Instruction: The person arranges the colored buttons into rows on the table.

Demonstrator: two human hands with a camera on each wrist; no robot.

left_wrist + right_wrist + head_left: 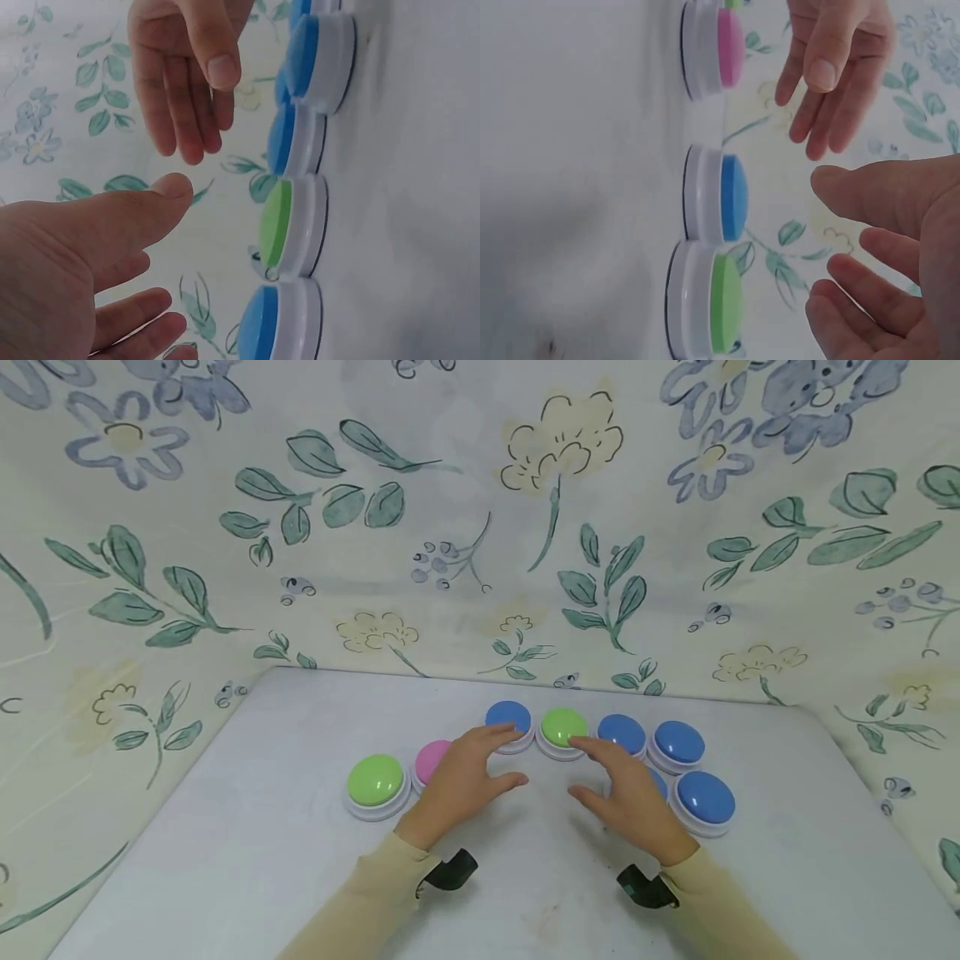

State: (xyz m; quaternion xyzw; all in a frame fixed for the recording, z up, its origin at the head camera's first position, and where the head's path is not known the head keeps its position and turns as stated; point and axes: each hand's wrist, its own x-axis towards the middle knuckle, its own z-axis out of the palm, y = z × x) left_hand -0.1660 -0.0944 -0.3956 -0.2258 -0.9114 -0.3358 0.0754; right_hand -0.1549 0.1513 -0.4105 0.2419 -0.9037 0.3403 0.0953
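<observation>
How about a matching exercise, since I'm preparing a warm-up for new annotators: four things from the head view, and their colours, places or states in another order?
Column one
1. pink button
2. left hand
3. tabletop
4. cloth backdrop

Column two
A. white, with no printed pattern
B. printed with flowers and leaves
C. fingers spread apart from the thumb, holding nothing
D. right beside the leftmost green button, partly hidden

Right pairs: 1-D, 2-C, 3-A, 4-B
</observation>
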